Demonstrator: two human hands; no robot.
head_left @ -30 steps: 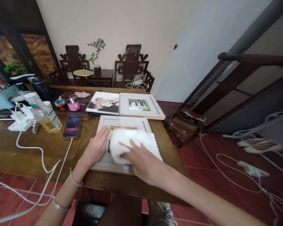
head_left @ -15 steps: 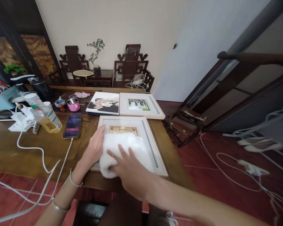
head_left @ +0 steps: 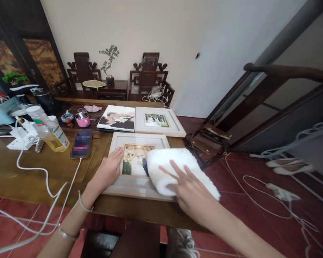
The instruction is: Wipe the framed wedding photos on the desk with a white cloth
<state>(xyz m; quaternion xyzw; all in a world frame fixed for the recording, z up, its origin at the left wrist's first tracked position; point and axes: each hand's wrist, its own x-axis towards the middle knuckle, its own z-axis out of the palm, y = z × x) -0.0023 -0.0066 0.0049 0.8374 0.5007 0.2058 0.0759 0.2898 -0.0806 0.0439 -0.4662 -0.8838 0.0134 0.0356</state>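
A framed photo (head_left: 136, 190) in a pale wooden frame lies flat at the table's near side. My left hand (head_left: 111, 167) rests on its left border, fingers stretched out over the glass. My right hand (head_left: 187, 184) has its fingers spread over a folded white fluffy cloth (head_left: 161, 161), with the thumb at the cloth's fold. The cloth covers the frame's right part and hangs past the table's right edge. Behind it lie a second framed photo (head_left: 140, 123) and a photo panel (head_left: 103, 123) with a black-and-white picture.
On the left of the table (head_left: 61, 179) are a phone (head_left: 81, 143) on a cable, a bottle of yellow liquid (head_left: 55, 138), a white power strip (head_left: 23, 138) and a pink cup (head_left: 82, 120). A chair (head_left: 231, 118) with a brown bag (head_left: 207, 141) stands at right.
My right hand has slid the cloth to the right across the glass, uncovering the picture. The left hand stays on the frame's left border.
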